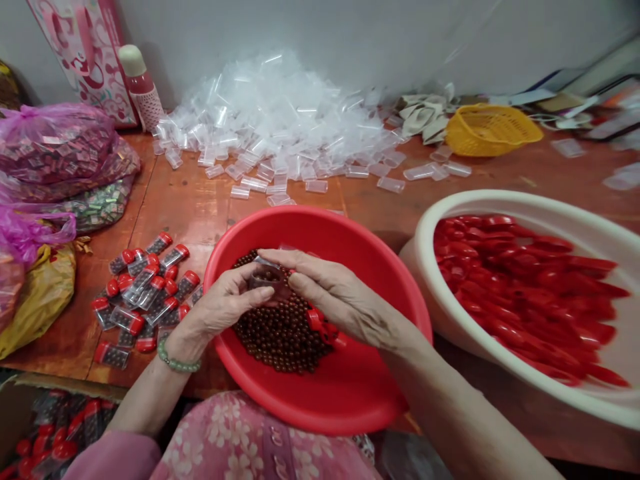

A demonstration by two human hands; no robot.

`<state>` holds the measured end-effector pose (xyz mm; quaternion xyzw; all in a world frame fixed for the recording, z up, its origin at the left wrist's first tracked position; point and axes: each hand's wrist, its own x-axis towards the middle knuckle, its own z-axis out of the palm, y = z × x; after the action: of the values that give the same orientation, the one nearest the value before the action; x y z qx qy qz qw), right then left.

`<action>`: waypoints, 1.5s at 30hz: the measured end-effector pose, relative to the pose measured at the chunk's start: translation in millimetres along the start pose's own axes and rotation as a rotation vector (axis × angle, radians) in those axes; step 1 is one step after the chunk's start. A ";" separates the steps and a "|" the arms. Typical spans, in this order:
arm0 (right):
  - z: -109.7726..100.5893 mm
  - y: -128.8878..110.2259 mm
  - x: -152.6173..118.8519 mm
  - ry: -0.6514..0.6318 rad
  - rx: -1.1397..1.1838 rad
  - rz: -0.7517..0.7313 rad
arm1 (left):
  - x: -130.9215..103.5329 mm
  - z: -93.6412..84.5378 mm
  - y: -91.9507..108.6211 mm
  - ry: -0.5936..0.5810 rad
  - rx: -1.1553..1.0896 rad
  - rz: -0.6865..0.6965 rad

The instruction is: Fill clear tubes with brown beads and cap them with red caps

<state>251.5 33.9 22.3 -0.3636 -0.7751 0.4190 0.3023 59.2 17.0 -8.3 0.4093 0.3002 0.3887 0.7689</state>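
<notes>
My left hand (233, 297) is closed around a small dark brown, see-through cup-like piece (270, 281), with its thumb across the front. Over the piece's far side reaches my right hand (340, 290), fingers bent; what lies under its fingertips is partly hidden. Both hands are above a red basin (370, 387). Inside it lies a heap of shiny brown beads (285, 340). Several red caps (325, 327) rest beside the beads, below my right hand and partly covered by it.
Filled clear tubes with red caps (150, 287) lie left of the basin. A white tub (425, 267) of red plastic pieces (520, 293) stands right. Behind are a pile of clear tubes (285, 120), a yellow basket (490, 130) and a bottle (143, 87). Plastic bags (55, 153) sit far left.
</notes>
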 end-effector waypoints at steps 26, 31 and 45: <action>2.9 5.5 11.7 -0.016 0.290 0.178 | 6.1 -2.6 -2.7 0.143 0.016 0.020; -11.4 23.9 -4.7 -0.032 -0.088 0.252 | 0.9 1.0 -3.6 0.243 0.024 0.171; 22.9 61.7 -23.3 -0.504 -0.934 0.682 | -6.7 12.7 2.1 0.036 -0.140 0.035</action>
<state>265.8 28.7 -45.9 -0.5739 -0.7644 0.1819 -0.2308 64.9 7.0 0.6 0.3529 0.2790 0.4295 0.7831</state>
